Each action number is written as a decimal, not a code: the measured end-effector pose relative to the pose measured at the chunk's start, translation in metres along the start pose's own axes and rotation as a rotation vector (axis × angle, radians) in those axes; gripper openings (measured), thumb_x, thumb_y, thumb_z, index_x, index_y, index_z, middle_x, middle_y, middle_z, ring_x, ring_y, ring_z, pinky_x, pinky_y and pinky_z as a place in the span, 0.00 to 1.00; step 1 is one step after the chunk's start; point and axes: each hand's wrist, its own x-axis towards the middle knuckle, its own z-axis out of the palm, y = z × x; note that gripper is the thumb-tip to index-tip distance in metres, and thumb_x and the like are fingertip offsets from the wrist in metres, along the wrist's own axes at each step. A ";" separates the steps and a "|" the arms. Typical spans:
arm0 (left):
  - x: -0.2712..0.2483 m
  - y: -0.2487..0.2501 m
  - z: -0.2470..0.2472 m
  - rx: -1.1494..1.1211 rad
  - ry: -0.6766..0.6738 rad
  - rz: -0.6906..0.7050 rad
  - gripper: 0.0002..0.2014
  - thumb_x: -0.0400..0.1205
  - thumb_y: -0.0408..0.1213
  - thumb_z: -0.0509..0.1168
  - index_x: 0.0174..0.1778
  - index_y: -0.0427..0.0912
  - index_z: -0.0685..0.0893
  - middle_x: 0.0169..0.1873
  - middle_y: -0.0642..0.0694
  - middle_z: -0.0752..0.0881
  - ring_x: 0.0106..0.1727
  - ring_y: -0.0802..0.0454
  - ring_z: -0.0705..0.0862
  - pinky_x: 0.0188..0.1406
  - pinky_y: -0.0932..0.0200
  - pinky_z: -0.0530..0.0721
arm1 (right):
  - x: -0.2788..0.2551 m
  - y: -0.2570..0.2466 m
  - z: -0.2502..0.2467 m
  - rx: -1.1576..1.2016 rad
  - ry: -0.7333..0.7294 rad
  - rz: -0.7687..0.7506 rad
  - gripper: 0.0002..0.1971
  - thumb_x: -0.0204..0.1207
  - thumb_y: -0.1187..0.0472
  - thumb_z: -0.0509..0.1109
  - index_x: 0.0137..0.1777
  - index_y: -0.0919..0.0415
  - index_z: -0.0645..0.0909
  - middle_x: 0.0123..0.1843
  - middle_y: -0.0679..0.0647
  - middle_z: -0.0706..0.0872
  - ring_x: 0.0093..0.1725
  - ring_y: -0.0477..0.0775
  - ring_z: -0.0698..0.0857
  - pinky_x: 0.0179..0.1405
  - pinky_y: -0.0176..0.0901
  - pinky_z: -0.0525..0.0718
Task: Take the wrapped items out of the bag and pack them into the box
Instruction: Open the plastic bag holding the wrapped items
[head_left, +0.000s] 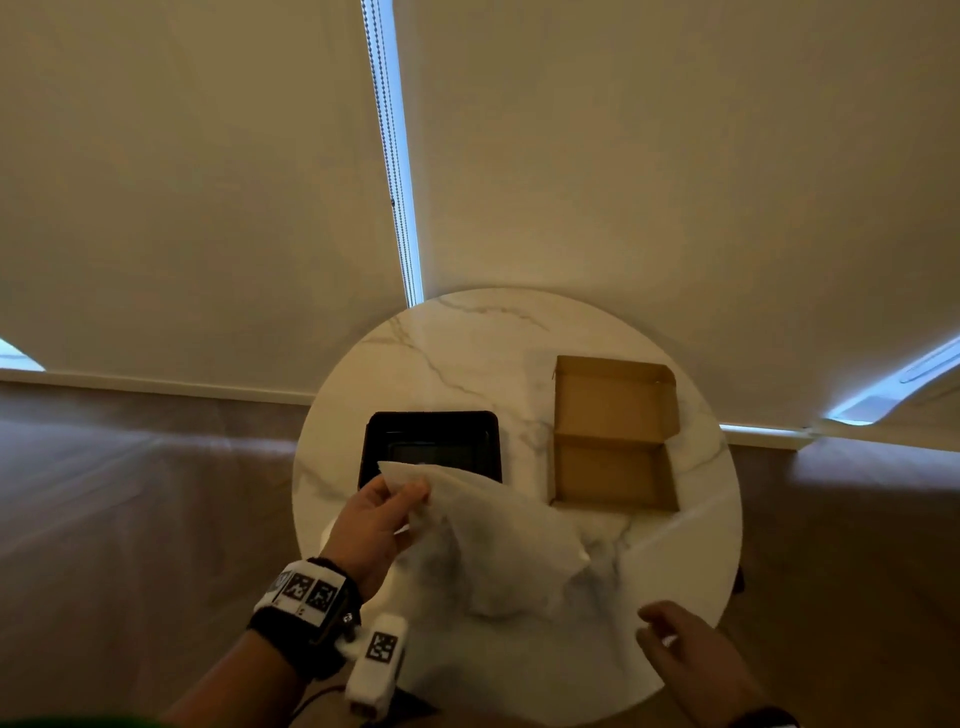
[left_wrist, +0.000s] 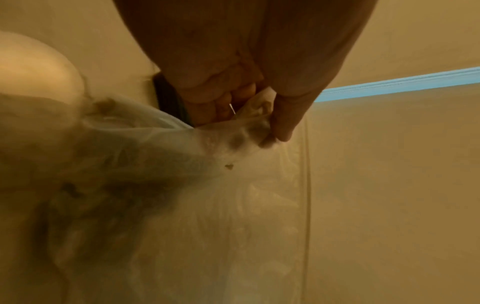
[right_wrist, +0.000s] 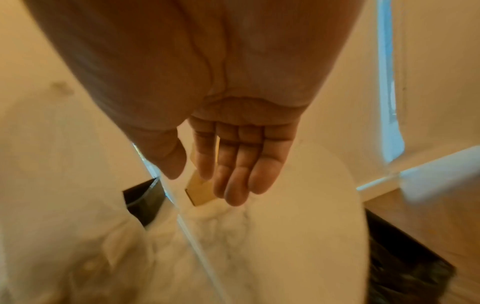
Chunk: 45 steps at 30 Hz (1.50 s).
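Note:
A clear plastic bag (head_left: 519, 551) hangs over the round marble table (head_left: 467, 353), with pale wrapped items bulging inside it. My left hand (head_left: 384, 514) pinches the bag's upper corner between thumb and fingers; in the left wrist view that hand (left_wrist: 241, 115) grips bunched plastic of the bag (left_wrist: 166, 185). My right hand (head_left: 680, 644) hovers at the near right edge of the table, fingers relaxed and empty; in the right wrist view its fingers (right_wrist: 241, 166) are straight. An open brown cardboard box (head_left: 613, 441) sits empty at the right of the table.
A black tray (head_left: 431, 441) lies on the table left of the box, partly behind the bag. Roller blinds with a bead chain (head_left: 395, 156) hang behind the table. A dark object (right_wrist: 405, 261) sits on the wooden floor to the right.

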 end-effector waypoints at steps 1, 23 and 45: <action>0.001 -0.004 -0.004 0.005 0.010 -0.001 0.12 0.85 0.35 0.70 0.64 0.36 0.87 0.60 0.31 0.90 0.62 0.34 0.89 0.67 0.33 0.86 | 0.001 -0.007 -0.003 0.043 0.017 -0.020 0.16 0.82 0.40 0.70 0.67 0.39 0.76 0.56 0.38 0.85 0.47 0.42 0.88 0.49 0.31 0.82; -0.012 -0.001 -0.047 0.601 0.141 0.293 0.07 0.82 0.43 0.75 0.48 0.44 0.91 0.41 0.46 0.94 0.44 0.51 0.92 0.59 0.40 0.90 | 0.024 -0.086 0.001 0.498 0.198 -0.430 0.13 0.84 0.58 0.73 0.38 0.60 0.85 0.34 0.54 0.89 0.38 0.53 0.89 0.45 0.50 0.88; -0.005 0.019 0.128 1.383 -0.621 0.649 0.11 0.88 0.45 0.65 0.65 0.49 0.84 0.55 0.50 0.90 0.53 0.52 0.87 0.57 0.51 0.87 | 0.011 -0.092 -0.001 0.541 0.266 -0.417 0.06 0.84 0.64 0.72 0.46 0.55 0.87 0.41 0.49 0.91 0.39 0.49 0.90 0.43 0.45 0.87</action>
